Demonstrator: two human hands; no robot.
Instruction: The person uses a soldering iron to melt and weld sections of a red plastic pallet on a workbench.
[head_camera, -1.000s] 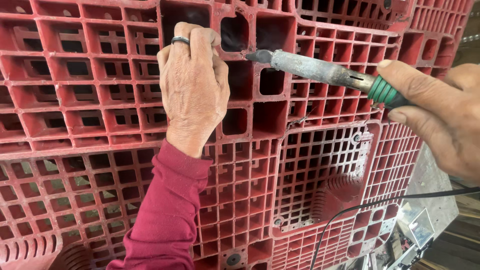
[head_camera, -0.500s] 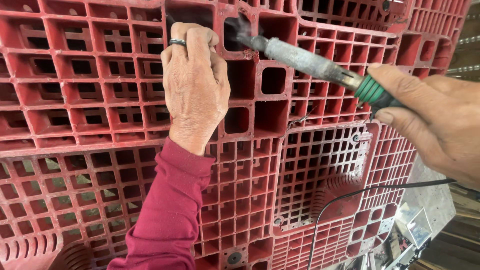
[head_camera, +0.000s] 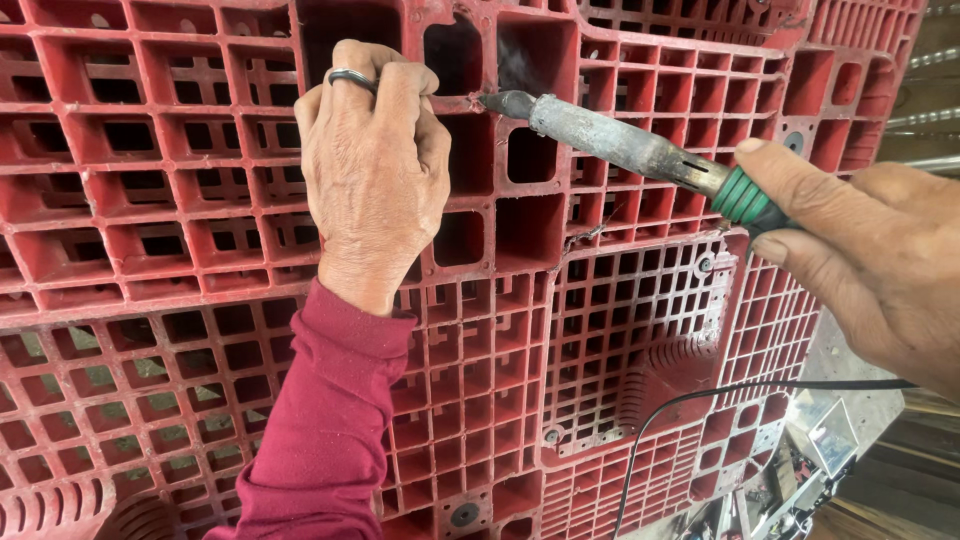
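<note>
Two hands are at work on the red plastic pallet (head_camera: 200, 200) that stands upright and fills nearly your whole view. Your left hand (head_camera: 375, 170), a ring on one finger and a dark red sleeve (head_camera: 325, 420) below it, has its fingers curled over a rib beside a square opening, gripping the pallet itself. Your right hand (head_camera: 870, 260) is closed around the green grip of a soldering iron (head_camera: 640, 150), whose grey barrel reaches up and left until its tip touches a rib near a crack in the plastic; a faint wisp of smoke seems to rise there.

That pallet looks stiff and probably heavy, a rigid lattice that will not flex much, yet brittle where it has split, so hold it by sound ribs close to the crack, as your left hand does. The plastic is likely to soften wherever the tip rests. Judge the iron as light and hot along the metal; keep your hold on the green grip only. Its black cord (head_camera: 700, 400) trails down across the pallet's lower right.

No real containers show: the pallet's square cells hold nothing that you can make out. Blurred scrap lies at bottom right.
</note>
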